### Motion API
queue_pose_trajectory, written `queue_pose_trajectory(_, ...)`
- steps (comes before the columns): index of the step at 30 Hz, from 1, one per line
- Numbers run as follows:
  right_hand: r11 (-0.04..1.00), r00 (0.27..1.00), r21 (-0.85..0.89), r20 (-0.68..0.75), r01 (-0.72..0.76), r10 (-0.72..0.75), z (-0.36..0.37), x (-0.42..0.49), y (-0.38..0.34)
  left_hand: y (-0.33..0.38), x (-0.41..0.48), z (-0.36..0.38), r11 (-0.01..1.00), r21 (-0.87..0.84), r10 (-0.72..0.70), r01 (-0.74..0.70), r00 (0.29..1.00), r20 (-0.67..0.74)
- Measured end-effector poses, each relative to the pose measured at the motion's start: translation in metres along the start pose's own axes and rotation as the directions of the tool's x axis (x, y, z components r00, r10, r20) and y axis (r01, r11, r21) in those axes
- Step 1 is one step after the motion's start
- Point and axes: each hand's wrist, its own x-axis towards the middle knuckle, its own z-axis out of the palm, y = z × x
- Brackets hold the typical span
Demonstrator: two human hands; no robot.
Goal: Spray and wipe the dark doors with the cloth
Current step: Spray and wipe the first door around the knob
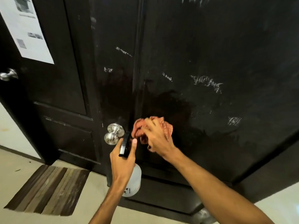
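Note:
Two dark doors fill the view: one at the left (53, 88) and a wide one in front of me (202, 50) marked with pale scuffs and a wet patch. My right hand (157, 139) grips a bunched reddish cloth (165, 126) and presses it against the front door just right of its edge. My left hand (123, 162) holds a spray bottle by its black trigger head (125, 145); the translucent white body (134, 181) hangs below the hand. The bottle is close to the door's silver knob (114, 133).
A second silver knob (8, 75) sits on the left door, below a taped white paper sheet (26, 28). A brown striped doormat (48, 189) lies on the pale floor at the lower left. Another metal fitting (203, 215) shows blurred at the bottom.

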Motion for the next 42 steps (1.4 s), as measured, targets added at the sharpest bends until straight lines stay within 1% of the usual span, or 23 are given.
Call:
queue_pose_trajectory(2,0.982,0.945,0.016,-0.269,-0.188,0.185,-0.016,0.008,0.027,0.000,-0.002,0.004,1.000,0.013,-0.011,0.011,1.000,-0.004)
queue_pose_trajectory(4,0.951,0.871,0.019,-0.395,-0.309,0.291,-0.014,-0.013,0.038,-0.001,-0.011,0.010,1.000,0.026,-0.011,0.011,1.000,0.010)
queue_pose_trajectory(6,0.964,0.927,-0.043,-0.289,-0.261,0.238,0.005,-0.060,0.036,0.002,-0.021,0.020,1.000,0.026,0.007,-0.009,0.999,0.052)
queue_pose_trajectory(8,0.974,0.975,-0.056,-0.052,-0.218,0.215,0.014,-0.106,0.033,0.009,-0.026,0.037,1.000,0.012,0.014,-0.016,0.994,0.111)
queue_pose_trajectory(10,0.965,0.966,-0.050,-0.045,-0.257,0.255,0.001,-0.120,0.053,0.016,-0.026,0.056,1.000,-0.017,0.004,-0.001,0.986,0.169)
queue_pose_trajectory(12,0.894,0.867,0.002,-0.246,-0.447,0.434,-0.028,-0.114,0.074,0.023,-0.030,0.075,0.999,-0.031,-0.009,0.016,0.976,0.219)
queue_pose_trajectory(15,0.724,0.582,0.198,-0.472,-0.661,0.662,-0.053,-0.119,0.092,0.025,-0.044,0.096,1.000,-0.020,-0.013,0.019,0.961,0.276)
queue_pose_trajectory(16,0.709,0.577,0.198,-0.456,-0.677,0.678,-0.050,-0.128,0.089,0.025,-0.050,0.103,1.000,-0.014,-0.008,0.012,0.956,0.292)
queue_pose_trajectory(19,0.800,0.766,0.080,-0.246,-0.595,0.594,-0.036,-0.165,0.074,0.033,-0.061,0.124,1.000,-0.007,0.019,-0.018,0.942,0.335)
queue_pose_trajectory(21,0.826,0.800,0.069,-0.213,-0.560,0.561,-0.052,-0.170,0.090,0.040,-0.063,0.137,0.999,0.008,0.043,-0.049,0.936,0.349)
queue_pose_trajectory(22,0.790,0.739,0.123,-0.293,-0.601,0.607,-0.067,-0.166,0.102,0.044,-0.064,0.143,0.998,0.006,0.051,-0.056,0.934,0.352)
queue_pose_trajectory(25,0.565,0.286,0.416,-0.563,-0.712,0.775,-0.112,-0.161,0.142,0.050,-0.071,0.160,0.998,-0.018,0.069,-0.067,0.932,0.357)
queue_pose_trajectory(26,0.537,0.213,0.436,-0.598,-0.722,0.773,-0.116,-0.166,0.148,0.050,-0.076,0.166,0.997,-0.020,0.071,-0.069,0.932,0.356)
queue_pose_trajectory(27,0.556,0.231,0.397,-0.623,-0.730,0.747,-0.111,-0.173,0.149,0.050,-0.081,0.171,0.998,-0.025,0.068,-0.063,0.933,0.353)
queue_pose_trajectory(28,0.600,0.314,0.321,-0.623,-0.733,0.716,-0.098,-0.181,0.145,0.049,-0.084,0.176,0.998,-0.027,0.063,-0.057,0.934,0.351)
queue_pose_trajectory(31,0.789,0.686,0.066,-0.453,-0.611,0.569,-0.065,-0.204,0.127,0.054,-0.088,0.188,0.997,-0.038,0.072,-0.063,0.933,0.352)
queue_pose_trajectory(32,0.810,0.723,0.032,-0.430,-0.586,0.540,-0.067,-0.206,0.131,0.058,-0.087,0.191,0.997,-0.052,0.078,-0.064,0.934,0.349)
queue_pose_trajectory(33,0.797,0.690,0.063,-0.463,-0.601,0.557,-0.074,-0.206,0.137,0.063,-0.088,0.193,0.996,-0.065,0.087,-0.068,0.936,0.341)
queue_pose_trajectory(36,0.607,0.334,0.362,-0.586,-0.707,0.738,-0.090,-0.187,0.152,0.072,-0.088,0.198,0.993,-0.093,0.092,-0.068,0.953,0.290)
queue_pose_trajectory(37,0.592,0.302,0.368,-0.602,-0.718,0.740,-0.085,-0.178,0.149,0.074,-0.089,0.199,0.993,-0.096,0.087,-0.063,0.958,0.272)
queue_pose_trajectory(38,0.628,0.369,0.302,-0.600,-0.718,0.710,-0.074,-0.168,0.140,0.077,-0.088,0.197,0.993,-0.095,0.087,-0.065,0.963,0.254)
queue_pose_trajectory(41,0.874,0.795,0.078,-0.381,-0.480,0.472,-0.037,-0.153,0.105,0.083,-0.083,0.185,0.992,-0.076,0.119,-0.104,0.968,0.221)
queue_pose_trajectory(42,0.915,0.870,0.090,-0.284,-0.394,0.402,-0.034,-0.151,0.102,0.085,-0.080,0.179,0.990,-0.076,0.129,-0.116,0.969,0.212)
